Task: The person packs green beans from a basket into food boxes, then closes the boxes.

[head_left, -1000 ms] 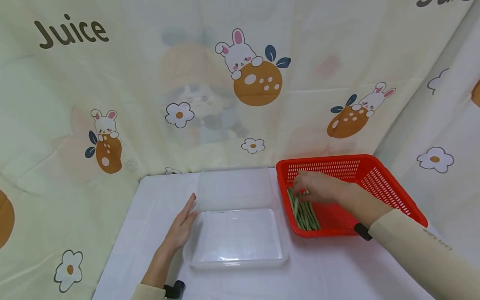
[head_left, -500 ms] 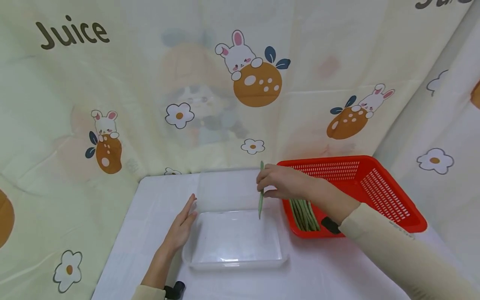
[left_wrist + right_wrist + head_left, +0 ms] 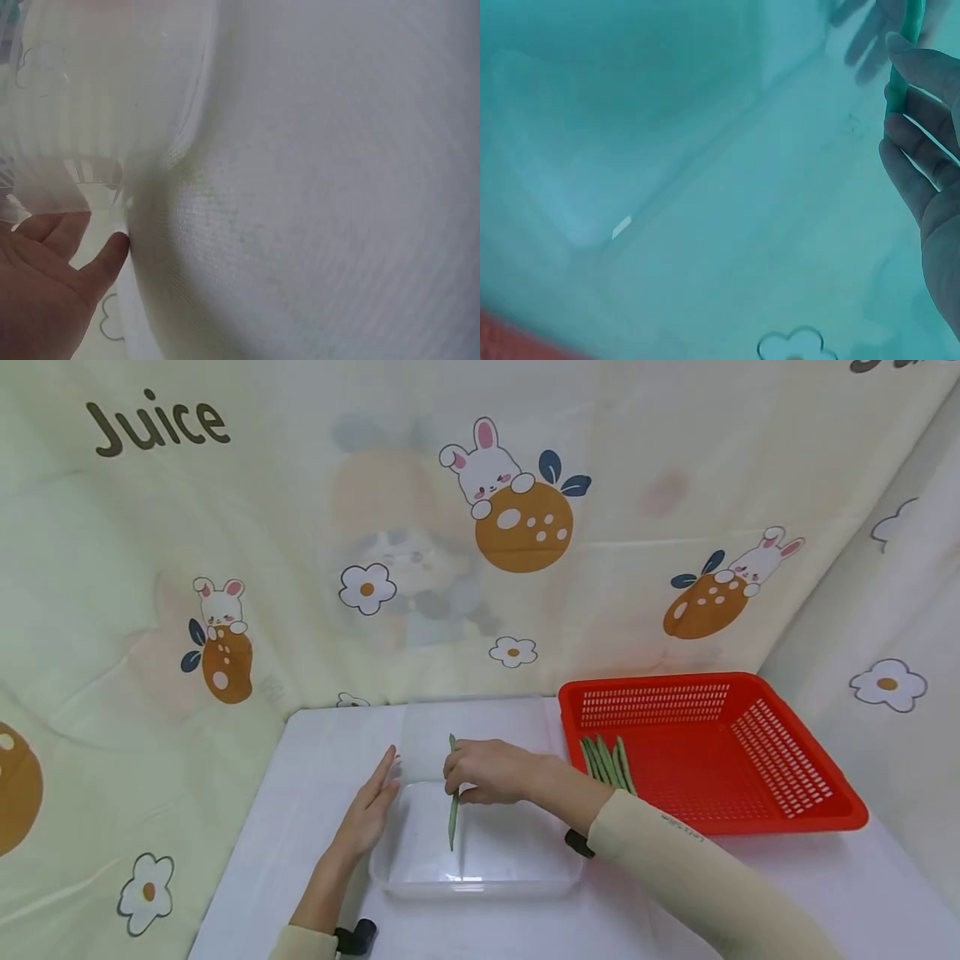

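A clear plastic container [image 3: 517,887] lies in front of me, and its inside shows no beans. My left hand [image 3: 365,817] rests at its left side with fingers straight; in the left wrist view the fingers [image 3: 105,262] are at the corner of the container wall [image 3: 112,97]. Over the container, my right hand [image 3: 491,771] pinches one green bean [image 3: 453,828], which hangs nearly upright. The right wrist view shows the bean [image 3: 897,94] between thumb and fingers. More green beans [image 3: 606,758] lie in the red basket [image 3: 750,822], partly hidden by my right forearm.
The perforated red basket stands right of the container, its left edge close to it. A clear flat panel [image 3: 480,727], seemingly the lid, lies behind the container. A patterned curtain [image 3: 420,677] hangs along the table's back edge. White cloth [image 3: 420,935] covers the table.
From inside the basket, my right hand has lifted one green bean and carried it left over the container. My left hand has stayed by the container's left side.
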`<state>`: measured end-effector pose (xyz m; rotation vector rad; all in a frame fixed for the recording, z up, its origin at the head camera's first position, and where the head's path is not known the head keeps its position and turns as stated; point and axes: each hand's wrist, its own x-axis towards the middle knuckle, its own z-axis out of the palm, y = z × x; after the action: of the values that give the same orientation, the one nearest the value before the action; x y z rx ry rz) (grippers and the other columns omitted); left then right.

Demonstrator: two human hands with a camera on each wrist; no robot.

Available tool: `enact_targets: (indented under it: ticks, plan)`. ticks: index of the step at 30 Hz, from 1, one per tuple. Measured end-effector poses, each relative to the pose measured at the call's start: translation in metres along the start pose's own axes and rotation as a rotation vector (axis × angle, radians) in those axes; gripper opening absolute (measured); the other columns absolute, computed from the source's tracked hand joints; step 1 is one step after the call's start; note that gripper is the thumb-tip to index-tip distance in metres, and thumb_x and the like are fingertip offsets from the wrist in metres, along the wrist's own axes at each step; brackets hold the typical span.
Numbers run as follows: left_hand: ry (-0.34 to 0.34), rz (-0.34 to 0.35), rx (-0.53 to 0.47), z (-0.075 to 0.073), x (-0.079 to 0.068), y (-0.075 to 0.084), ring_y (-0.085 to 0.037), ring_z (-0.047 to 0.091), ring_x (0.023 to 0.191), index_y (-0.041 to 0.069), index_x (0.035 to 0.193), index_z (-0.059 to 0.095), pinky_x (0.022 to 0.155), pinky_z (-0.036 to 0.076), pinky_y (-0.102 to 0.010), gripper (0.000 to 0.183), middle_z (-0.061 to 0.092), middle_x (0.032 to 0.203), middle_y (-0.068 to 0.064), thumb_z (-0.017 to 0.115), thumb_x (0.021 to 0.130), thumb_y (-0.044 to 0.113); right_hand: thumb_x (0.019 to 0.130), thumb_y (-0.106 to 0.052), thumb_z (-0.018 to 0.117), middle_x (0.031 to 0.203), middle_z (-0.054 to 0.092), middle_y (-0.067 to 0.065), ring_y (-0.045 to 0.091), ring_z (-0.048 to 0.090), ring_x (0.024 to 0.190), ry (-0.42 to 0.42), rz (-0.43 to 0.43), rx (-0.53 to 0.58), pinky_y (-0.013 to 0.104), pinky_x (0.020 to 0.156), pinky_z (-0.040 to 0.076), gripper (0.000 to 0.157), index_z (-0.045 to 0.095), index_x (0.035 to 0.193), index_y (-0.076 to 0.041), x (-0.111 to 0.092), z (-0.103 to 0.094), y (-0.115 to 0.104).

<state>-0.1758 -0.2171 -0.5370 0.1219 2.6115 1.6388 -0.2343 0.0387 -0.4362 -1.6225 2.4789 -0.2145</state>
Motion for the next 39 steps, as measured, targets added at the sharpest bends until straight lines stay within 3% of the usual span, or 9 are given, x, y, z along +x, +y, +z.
enact_targets:
  ticks: [6,16,23,31,39]
  plan:
    - [0.013,-0.006,0.007,0.001,0.000,0.001,-0.033,0.014,0.162,0.026,0.168,0.020,0.128,0.014,-0.059,0.058,0.026,0.172,-0.009,0.040,0.114,0.027,0.091,-0.020,0.082,0.115,0.075,-0.009,0.011,0.060,0.111,-0.021,-0.052,-0.079,0.019,0.087,0.054,0.021,0.082,0.113,-0.022,0.019,0.016,-0.009]
    - [0.004,-0.033,0.012,0.000,0.001,0.002,-0.028,0.014,0.162,0.030,0.168,0.020,0.129,0.013,-0.057,0.058,0.023,0.174,-0.003,0.040,0.114,0.028,0.092,-0.024,0.080,0.108,0.074,-0.017,0.006,0.057,0.097,-0.090,-0.092,-0.213,0.016,0.071,0.050,0.015,0.082,0.106,-0.031,0.032,0.045,-0.019]
    - [-0.001,0.002,-0.017,0.000,0.001,-0.001,-0.029,0.013,0.162,0.024,0.168,0.020,0.130,0.011,-0.056,0.058,0.020,0.174,-0.004,0.040,0.114,0.024,0.091,-0.024,0.081,0.105,0.073,-0.017,0.005,0.056,0.094,-0.100,-0.076,-0.231,0.016,0.073,0.051,0.016,0.083,0.104,-0.032,0.040,0.055,-0.021]
    - [-0.005,-0.013,-0.027,0.000,-0.001,-0.001,-0.026,0.013,0.163,0.029,0.167,0.020,0.130,0.011,-0.055,0.058,0.020,0.174,0.001,0.040,0.114,0.026,0.092,-0.026,0.080,0.104,0.073,-0.016,0.006,0.056,0.093,-0.108,-0.099,-0.259,0.016,0.073,0.050,0.013,0.083,0.103,-0.032,0.053,0.063,-0.024]
    - [-0.001,0.021,-0.046,0.001,0.001,-0.004,-0.030,0.015,0.162,0.025,0.168,0.021,0.130,0.010,-0.057,0.057,0.023,0.174,-0.005,0.040,0.114,0.023,0.093,-0.027,0.079,0.107,0.070,-0.014,0.007,0.063,0.102,-0.152,-0.073,-0.269,0.020,0.080,0.056,0.014,0.082,0.105,-0.033,0.054,0.066,-0.027]
